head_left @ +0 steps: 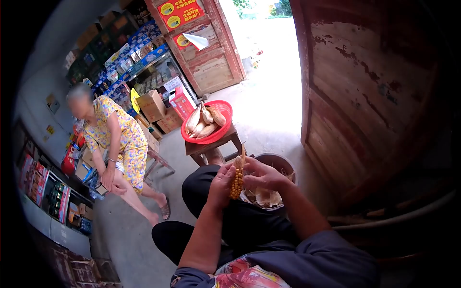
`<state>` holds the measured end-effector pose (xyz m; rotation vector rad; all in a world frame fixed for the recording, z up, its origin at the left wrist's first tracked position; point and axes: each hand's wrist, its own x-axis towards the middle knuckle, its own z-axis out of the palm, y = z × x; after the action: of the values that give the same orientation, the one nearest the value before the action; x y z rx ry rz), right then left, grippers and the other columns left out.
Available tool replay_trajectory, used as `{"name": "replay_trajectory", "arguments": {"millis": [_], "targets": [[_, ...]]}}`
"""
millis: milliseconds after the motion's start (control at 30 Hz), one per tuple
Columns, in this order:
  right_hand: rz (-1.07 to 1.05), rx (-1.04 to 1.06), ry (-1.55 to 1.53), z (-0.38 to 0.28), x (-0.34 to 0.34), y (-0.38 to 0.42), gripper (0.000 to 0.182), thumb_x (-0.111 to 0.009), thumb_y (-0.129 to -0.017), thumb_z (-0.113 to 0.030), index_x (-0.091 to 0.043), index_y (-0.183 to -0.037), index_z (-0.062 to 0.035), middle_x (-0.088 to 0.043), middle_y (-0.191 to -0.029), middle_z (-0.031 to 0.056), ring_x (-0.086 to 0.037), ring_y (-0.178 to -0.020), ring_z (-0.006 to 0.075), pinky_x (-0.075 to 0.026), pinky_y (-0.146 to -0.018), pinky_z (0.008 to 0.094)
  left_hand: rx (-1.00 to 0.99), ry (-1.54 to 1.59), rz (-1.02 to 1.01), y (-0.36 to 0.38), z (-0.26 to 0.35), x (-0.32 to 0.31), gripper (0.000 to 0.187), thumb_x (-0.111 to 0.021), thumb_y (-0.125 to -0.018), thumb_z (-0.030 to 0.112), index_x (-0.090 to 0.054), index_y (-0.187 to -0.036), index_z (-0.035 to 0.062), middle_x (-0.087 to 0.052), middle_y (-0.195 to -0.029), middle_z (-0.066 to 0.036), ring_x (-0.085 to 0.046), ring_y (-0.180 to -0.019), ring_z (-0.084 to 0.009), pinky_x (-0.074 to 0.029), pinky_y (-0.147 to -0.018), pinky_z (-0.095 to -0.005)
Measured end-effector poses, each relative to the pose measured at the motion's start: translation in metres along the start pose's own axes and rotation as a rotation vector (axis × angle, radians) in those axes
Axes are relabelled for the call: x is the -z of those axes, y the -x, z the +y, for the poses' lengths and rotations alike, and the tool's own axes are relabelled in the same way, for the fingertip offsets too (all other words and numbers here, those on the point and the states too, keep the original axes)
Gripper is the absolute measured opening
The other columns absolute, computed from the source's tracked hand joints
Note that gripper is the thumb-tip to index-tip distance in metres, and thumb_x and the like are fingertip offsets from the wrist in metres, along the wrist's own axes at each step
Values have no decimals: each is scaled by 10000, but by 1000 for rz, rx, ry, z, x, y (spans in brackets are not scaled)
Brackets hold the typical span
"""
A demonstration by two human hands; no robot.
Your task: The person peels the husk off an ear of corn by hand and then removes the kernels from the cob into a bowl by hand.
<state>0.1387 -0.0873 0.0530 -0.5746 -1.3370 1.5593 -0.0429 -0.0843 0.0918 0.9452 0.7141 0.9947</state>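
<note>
An ear of corn (236, 185) with yellow kernels stands roughly upright above my lap, a strip of dry husk at its top end. My left hand (222, 185) is closed around its left side. From the right, my right hand (267, 175) has its bent fingers against the upper part of the ear. Below and behind it, a round tub (274, 161) holds pale dry husks (263, 197). Just beyond my knees, a red plastic basket (227, 111) with several ears in the husk (204, 120) rests on a wooden stool (198, 149).
Another person (117, 129) in a yellow patterned outfit sits at the left, holding a small object. Cardboard boxes (152, 106) and stocked shelves stand behind. An open wooden door (370, 96) rises on the right; a second door leaf (206, 53) is at the back.
</note>
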Motion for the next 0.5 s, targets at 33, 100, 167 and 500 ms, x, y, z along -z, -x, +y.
{"name": "replay_trajectory", "arguments": {"millis": [33,100,167,500], "targets": [[-93,-43,192,4,0,-5,605,-672,-912,-314,-412,-1389,-48,-625,-1141,89,-609,-897,126,-520,-730,291,-7,0,4,0,0,2,313,-477,-1011,266,-504,-1219,34,-626,-1017,-97,-641,-845,-177,-536,-750,-296],[-96,59,529,-1,-6,-3,449,-660,-913,-331,-543,-1217,-22,-657,-976,109,-628,-859,172,-510,-745,339,-40,-71,21,1,-3,6,331,-499,-1010,243,-491,-1242,7,-620,-1054,-92,-622,-892,-151,-515,-784,-263],[-92,48,671,-12,-9,-3,399,-648,-917,-335,-571,-1138,-12,-646,-901,126,-629,-827,203,-500,-738,359,-43,-40,25,2,-2,7,339,-505,-1009,248,-493,-1242,2,-619,-1054,-87,-621,-888,-141,-510,-783,-252],[-117,174,537,-3,7,2,301,-540,-984,-279,-567,-899,9,-529,-690,60,-507,-624,142,-435,-603,302,95,-216,-21,1,1,2,301,-526,-993,253,-552,-1171,12,-634,-972,-60,-625,-822,-129,-510,-731,-240]]}}
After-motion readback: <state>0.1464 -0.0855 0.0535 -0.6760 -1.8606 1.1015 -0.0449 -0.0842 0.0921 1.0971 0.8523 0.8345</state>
